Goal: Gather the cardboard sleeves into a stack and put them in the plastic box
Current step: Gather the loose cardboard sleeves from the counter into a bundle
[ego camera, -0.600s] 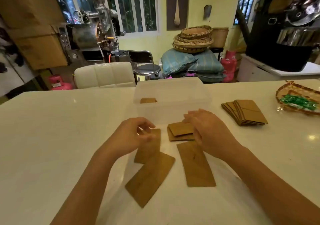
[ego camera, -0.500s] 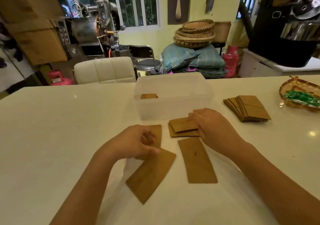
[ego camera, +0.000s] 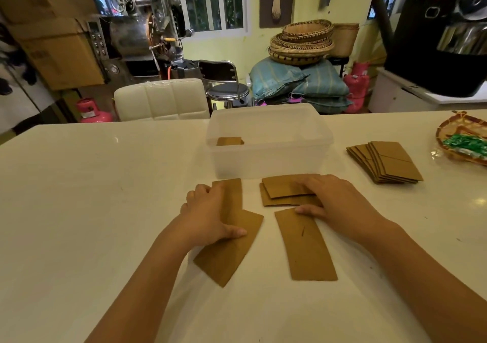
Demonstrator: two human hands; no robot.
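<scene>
A clear plastic box (ego camera: 268,158) stands mid-table with one brown cardboard sleeve (ego camera: 229,141) inside. My left hand (ego camera: 208,216) grips a sleeve (ego camera: 233,195) by its left edge; it overlaps another sleeve (ego camera: 226,255) lying flat, and my thumb presses on that lower one. My right hand (ego camera: 340,203) lies flat with fingers spread on a small pile of sleeves (ego camera: 282,191) just in front of the box. Its thumb touches the far end of a single sleeve (ego camera: 305,247). A fanned stack of sleeves (ego camera: 387,162) lies to the right of the box.
A woven tray (ego camera: 445,131) holding a green packet (ego camera: 465,142) sits at the table's right edge. A white padded chair (ego camera: 160,100) stands behind the table's far edge. Machines, baskets and sacks fill the room beyond.
My left hand has slid its sleeve left and flatter, over the lower-left sleeve. My right hand has stayed on the small pile. The view has tilted down slightly.
</scene>
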